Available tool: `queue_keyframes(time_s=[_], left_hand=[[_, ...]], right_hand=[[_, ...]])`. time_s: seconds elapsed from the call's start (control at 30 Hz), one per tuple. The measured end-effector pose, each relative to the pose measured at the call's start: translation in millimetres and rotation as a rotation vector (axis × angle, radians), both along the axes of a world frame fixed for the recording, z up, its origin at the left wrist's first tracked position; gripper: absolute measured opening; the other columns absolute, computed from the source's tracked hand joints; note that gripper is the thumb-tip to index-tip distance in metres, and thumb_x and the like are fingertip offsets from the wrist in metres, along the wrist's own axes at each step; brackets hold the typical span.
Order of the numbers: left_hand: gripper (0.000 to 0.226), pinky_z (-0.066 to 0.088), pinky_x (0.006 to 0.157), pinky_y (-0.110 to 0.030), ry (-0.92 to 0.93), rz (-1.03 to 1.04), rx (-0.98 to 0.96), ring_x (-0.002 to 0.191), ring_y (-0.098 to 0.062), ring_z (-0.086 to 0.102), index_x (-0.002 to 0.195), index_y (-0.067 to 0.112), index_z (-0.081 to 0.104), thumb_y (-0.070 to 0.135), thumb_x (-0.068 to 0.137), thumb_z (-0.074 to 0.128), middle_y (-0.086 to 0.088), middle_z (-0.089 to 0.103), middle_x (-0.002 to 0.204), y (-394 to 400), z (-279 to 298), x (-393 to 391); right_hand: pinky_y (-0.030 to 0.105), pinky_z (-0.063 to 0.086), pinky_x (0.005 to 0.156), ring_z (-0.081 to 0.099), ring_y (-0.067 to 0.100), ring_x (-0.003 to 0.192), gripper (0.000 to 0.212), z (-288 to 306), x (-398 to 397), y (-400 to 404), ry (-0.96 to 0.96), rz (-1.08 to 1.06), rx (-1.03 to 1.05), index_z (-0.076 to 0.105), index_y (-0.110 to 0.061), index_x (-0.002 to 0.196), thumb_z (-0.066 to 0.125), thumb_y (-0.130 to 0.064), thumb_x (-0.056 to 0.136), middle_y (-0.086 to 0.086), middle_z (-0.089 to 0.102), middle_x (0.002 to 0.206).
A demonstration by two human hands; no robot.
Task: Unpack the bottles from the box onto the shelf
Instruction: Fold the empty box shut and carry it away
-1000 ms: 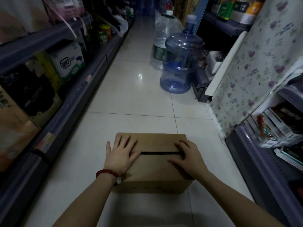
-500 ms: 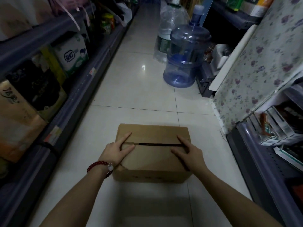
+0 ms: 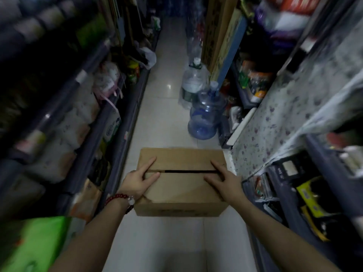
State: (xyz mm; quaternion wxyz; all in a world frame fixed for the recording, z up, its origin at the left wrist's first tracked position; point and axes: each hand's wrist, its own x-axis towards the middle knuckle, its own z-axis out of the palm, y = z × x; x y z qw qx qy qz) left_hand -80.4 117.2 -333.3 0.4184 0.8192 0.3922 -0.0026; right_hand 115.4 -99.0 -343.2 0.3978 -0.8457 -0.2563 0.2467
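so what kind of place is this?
Most likely a small shop's aisle or stockroom: shelves of packaged goods line both sides of a tiled floor, with large water jugs standing beyond the cardboard box.

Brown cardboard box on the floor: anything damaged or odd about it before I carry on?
The brown cardboard box has a torn, crumpled near-left top corner, beside the left hand. Its top flaps don't meet, leaving a dark slit. The right hand rests on top.
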Motion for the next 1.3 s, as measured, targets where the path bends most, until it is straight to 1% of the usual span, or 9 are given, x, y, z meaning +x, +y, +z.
queue_keyframes(time_s=[0.17, 0.23, 0.33, 0.43, 0.63, 0.9, 1.0, 1.17, 1.3], left_hand=[[0.057, 0.042, 0.096, -0.026, -0.052, -0.024, 0.03, 0.115, -0.026, 0.057, 0.139, 0.056, 0.026, 0.054, 0.088, 0.051, -0.008, 0.061, 0.124, 11, 161, -4], [0.057, 0.042, 0.093, -0.025, -0.061, -0.044, 0.04, 0.116, -0.026, 0.056, 0.139, 0.056, 0.026, 0.054, 0.088, 0.051, -0.007, 0.061, 0.125, 16, 217, -5], [0.057, 0.041, 0.094, -0.026, -0.058, -0.081, 0.078, 0.12, -0.028, 0.054, 0.142, 0.051, 0.027, 0.051, 0.09, 0.05, -0.009, 0.058, 0.131, 21, 284, -9], [0.057, 0.039, 0.099, -0.028, -0.06, -0.092, 0.098, 0.124, -0.031, 0.05, 0.142, 0.049, 0.027, 0.052, 0.09, 0.049, -0.012, 0.053, 0.137, 24, 325, -15], [0.058, 0.034, 0.108, -0.033, -0.068, -0.121, 0.117, 0.129, -0.035, 0.045, 0.143, 0.049, 0.026, 0.054, 0.089, 0.048, -0.016, 0.047, 0.142, 30, 350, -32], [0.058, 0.035, 0.107, -0.032, -0.071, -0.126, 0.047, 0.127, -0.033, 0.047, 0.142, 0.051, 0.026, 0.054, 0.089, 0.05, -0.015, 0.046, 0.142, 53, 336, -8], [0.059, 0.035, 0.106, -0.033, -0.042, -0.132, 0.035, 0.127, -0.034, 0.046, 0.142, 0.052, 0.024, 0.054, 0.089, 0.049, -0.015, 0.045, 0.143, 72, 331, 16], [0.062, 0.03, 0.11, -0.034, -0.011, -0.114, 0.007, 0.134, -0.033, 0.038, 0.144, 0.05, 0.022, 0.051, 0.089, 0.052, -0.01, 0.035, 0.15, 121, 342, 66], [0.064, 0.03, 0.109, -0.032, -0.026, -0.067, 0.0, 0.135, -0.031, 0.037, 0.143, 0.05, 0.022, 0.051, 0.088, 0.054, -0.004, 0.034, 0.152, 162, 356, 109]], right_hand=[[0.012, 0.035, 0.086, 0.05, 0.008, 0.109, 0.062, 165, 0, 8, -0.075, 0.03, 0.032, 0.047, -0.029, 0.14, 0.07, -0.038, 0.083, 0.001, 0.057, 0.131], [0.016, 0.038, 0.089, 0.05, 0.009, 0.111, 0.063, 216, -2, 10, -0.062, 0.028, 0.055, 0.046, -0.032, 0.14, 0.07, -0.04, 0.082, 0.0, 0.054, 0.136], [0.02, 0.038, 0.094, 0.05, 0.015, 0.122, 0.063, 273, -10, 13, -0.059, 0.016, 0.076, 0.044, -0.035, 0.14, 0.069, -0.043, 0.082, 0.0, 0.049, 0.142], [0.023, 0.038, 0.095, 0.047, 0.02, 0.127, 0.064, 311, -18, 17, -0.089, 0.0, 0.073, 0.043, -0.035, 0.141, 0.068, -0.045, 0.083, 0.002, 0.047, 0.144], [0.033, 0.04, 0.105, 0.044, 0.023, 0.131, 0.066, 343, -30, 22, -0.101, -0.004, 0.061, 0.042, -0.037, 0.142, 0.066, -0.051, 0.082, -0.001, 0.043, 0.148], [0.03, 0.039, 0.103, 0.046, 0.022, 0.128, 0.065, 337, -22, 39, -0.141, -0.049, 0.047, 0.043, -0.034, 0.142, 0.067, -0.046, 0.083, 0.001, 0.046, 0.145], [0.025, 0.037, 0.096, 0.045, 0.023, 0.129, 0.063, 332, 3, 62, -0.134, -0.047, 0.014, 0.042, -0.035, 0.142, 0.066, -0.046, 0.084, 0.002, 0.045, 0.146], [0.028, 0.035, 0.1, 0.042, 0.024, 0.132, 0.066, 329, 70, 121, -0.124, -0.006, 0.038, 0.042, -0.036, 0.141, 0.067, -0.049, 0.081, 0.003, 0.045, 0.146], [0.023, 0.032, 0.096, 0.042, 0.023, 0.133, 0.063, 337, 121, 170, -0.102, 0.035, 0.085, 0.045, -0.032, 0.14, 0.068, -0.045, 0.082, 0.002, 0.046, 0.145]])
